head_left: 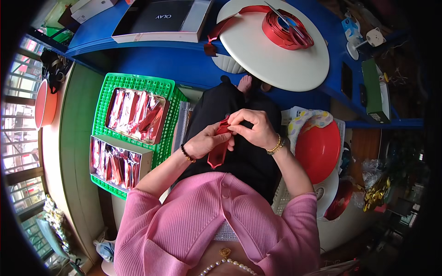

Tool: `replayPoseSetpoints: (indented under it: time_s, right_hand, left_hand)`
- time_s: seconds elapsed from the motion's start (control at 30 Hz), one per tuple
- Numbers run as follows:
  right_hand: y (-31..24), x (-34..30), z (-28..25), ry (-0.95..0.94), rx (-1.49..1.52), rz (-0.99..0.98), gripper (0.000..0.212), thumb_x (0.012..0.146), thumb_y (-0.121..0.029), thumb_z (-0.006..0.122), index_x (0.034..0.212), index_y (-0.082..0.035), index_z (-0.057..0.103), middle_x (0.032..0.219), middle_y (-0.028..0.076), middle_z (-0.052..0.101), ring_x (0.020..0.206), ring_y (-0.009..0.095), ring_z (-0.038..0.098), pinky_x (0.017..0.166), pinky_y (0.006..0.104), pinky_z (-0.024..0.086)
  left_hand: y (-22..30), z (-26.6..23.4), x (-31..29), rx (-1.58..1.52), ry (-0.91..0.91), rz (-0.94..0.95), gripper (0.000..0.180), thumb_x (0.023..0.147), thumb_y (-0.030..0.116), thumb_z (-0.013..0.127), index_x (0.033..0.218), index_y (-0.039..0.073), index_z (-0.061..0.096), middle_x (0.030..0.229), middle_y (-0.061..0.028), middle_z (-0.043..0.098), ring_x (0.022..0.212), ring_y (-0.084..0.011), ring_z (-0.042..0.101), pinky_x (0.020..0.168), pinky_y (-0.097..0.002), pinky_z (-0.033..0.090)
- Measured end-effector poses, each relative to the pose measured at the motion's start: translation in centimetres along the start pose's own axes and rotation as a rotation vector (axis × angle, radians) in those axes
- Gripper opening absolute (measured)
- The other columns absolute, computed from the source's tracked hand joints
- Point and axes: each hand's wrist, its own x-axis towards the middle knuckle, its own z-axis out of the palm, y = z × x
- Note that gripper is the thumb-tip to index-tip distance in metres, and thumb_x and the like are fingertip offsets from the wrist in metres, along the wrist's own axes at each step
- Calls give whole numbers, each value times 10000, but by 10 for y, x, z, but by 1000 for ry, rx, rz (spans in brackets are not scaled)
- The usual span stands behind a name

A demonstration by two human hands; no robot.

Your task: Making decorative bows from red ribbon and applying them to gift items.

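Over my lap, both hands meet on a piece of red ribbon [217, 155]. My left hand [206, 140] is closed round it, thumb on top, and one end with a notched edge hangs below toward my pink cardigan. At the upper end my right hand [250, 125] pinches the ribbon between thumb and fingers; the fingertips partly hide that spot. Ahead of me, a roll of red ribbon [282, 36] lies on a round white board [276, 69], with scissors [294, 28] resting on top. A loose ribbon tail [246, 10] runs from it over the board's left edge.
To my left, a green plastic crate [170, 99] carries two boxes of red items in clear wrappers [138, 112]. A red basin [317, 154] with a patterned cloth stands at my right. An open dark box [159, 18] sits on the blue table [94, 39].
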Motion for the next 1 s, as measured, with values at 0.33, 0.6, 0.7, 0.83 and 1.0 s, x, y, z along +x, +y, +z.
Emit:
replayPoseSetpoints:
  time_s: [0.33, 0.6, 0.7, 0.83, 1.0]
  right_hand:
    - [9, 0, 0, 64, -361, -127, 131, 714, -51, 686, 698, -63, 556, 732, 30, 605, 614, 188, 569, 643, 302, 404]
    - [11, -7, 16, 221, -450, -40, 198, 737, -108, 708, 807, -50, 532, 679, 10, 569, 589, 124, 544, 603, 261, 397]
    - [12, -12, 31, 340, 5, 322, 359, 816, -204, 686, 1014, -8, 459, 710, 16, 549, 647, 36, 494, 594, 166, 412]
    - [15, 6, 48, 533, 153, 266, 286, 866, -197, 620, 1019, -5, 474, 775, 41, 571, 682, 71, 523, 606, 214, 439]
    - [28, 12, 45, 565, -50, 254, 147, 899, -147, 534, 947, -10, 509, 773, 83, 595, 694, 126, 572, 626, 259, 460]
  left_hand:
    - [1, -3, 4, 27, 50, -27, 142, 944, 133, 466, 1041, 34, 495, 840, -58, 602, 742, -144, 609, 696, -259, 499]
    - [3, -5, 11, 170, 175, 51, 133, 952, 112, 425, 1003, 28, 516, 790, -39, 595, 709, -122, 597, 657, -236, 479]
    - [2, -8, 23, 912, 516, 370, 73, 866, 47, 478, 912, 14, 523, 744, -86, 604, 668, -221, 606, 615, -316, 472]
    - [13, -2, 42, 1582, 670, 598, 138, 764, 106, 536, 882, 34, 543, 766, -112, 583, 794, -293, 578, 790, -429, 416]
    - [2, 3, 44, 1691, 691, 530, 302, 758, 109, 529, 1041, 12, 487, 949, -152, 536, 938, -303, 522, 887, -431, 360]
